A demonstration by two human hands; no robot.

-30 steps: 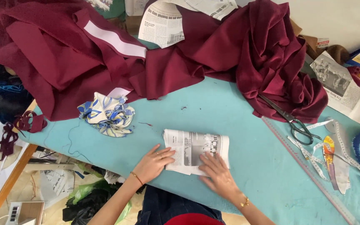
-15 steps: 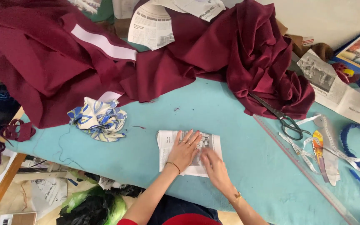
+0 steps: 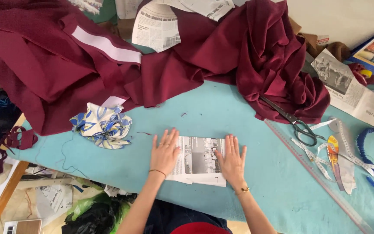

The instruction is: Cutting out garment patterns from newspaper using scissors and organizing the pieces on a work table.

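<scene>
Left grip: we see the left hand [image 3: 164, 152] released, laid palm down with fingers spread and pointing away from the body, pressing the left edge of the folded newspaper [image 3: 201, 160].
Right grip: the right hand [image 3: 232, 159] is likewise released and flat, fingers fanned and pointing away, resting on the paper's right edge.
Arm pose: both forearms rise from the bottom of the view and angle slightly inward; we note a thin bracelet on each wrist.
Folded newspaper: it lies flat on the turquoise surface [image 3: 221, 108] near the front edge, between the two hands and touching both.
Near left: a crumpled blue, white and yellow patterned cloth [image 3: 101, 125] sits apart from the left hand.
Behind: a large heap of maroon fabric [image 3: 187, 52] spreads across the far side, with loose newspaper sheets [image 3: 156, 27] on it.
Right side: scissors [image 3: 291, 119] lie by the fabric's edge, and a clear ruler [image 3: 312, 173] runs diagonally, well apart from the right hand.
</scene>
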